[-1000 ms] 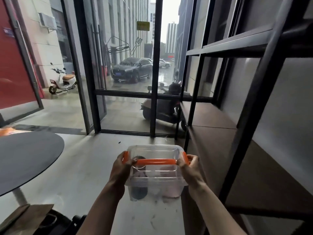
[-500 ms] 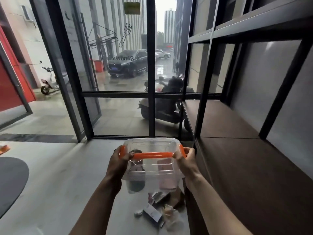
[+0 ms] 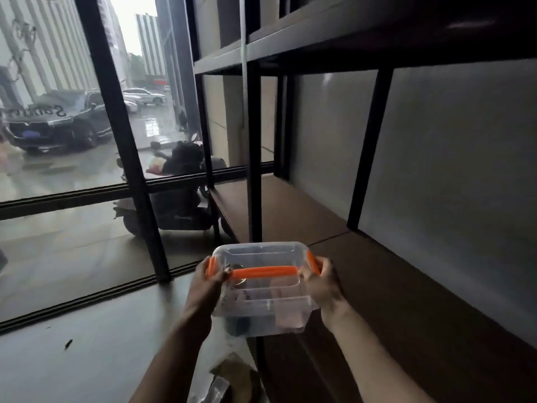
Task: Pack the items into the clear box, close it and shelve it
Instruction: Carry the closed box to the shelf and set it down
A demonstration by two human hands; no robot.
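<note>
I hold the clear box (image 3: 263,308) in the air in front of me, its lid on and its orange handle (image 3: 263,271) lying across the top. My left hand (image 3: 207,289) grips the left end by the orange clip, and my right hand (image 3: 322,283) grips the right end. Through the plastic I see a dark round item and a pinkish item inside. The box hangs at the front edge of the dark brown shelf board (image 3: 392,292), just beside a black upright post (image 3: 254,152).
The black metal shelf unit fills the right side, with an upper board (image 3: 377,33) overhead and a grey wall behind. A glass wall with black frames (image 3: 128,146) stands to the left, a scooter outside it. Loose scraps (image 3: 232,379) lie on the grey floor below the box.
My view has swung right toward the shelf unit, and the box has come up and rightward to the shelf's front edge. Both hands keep the same grip.
</note>
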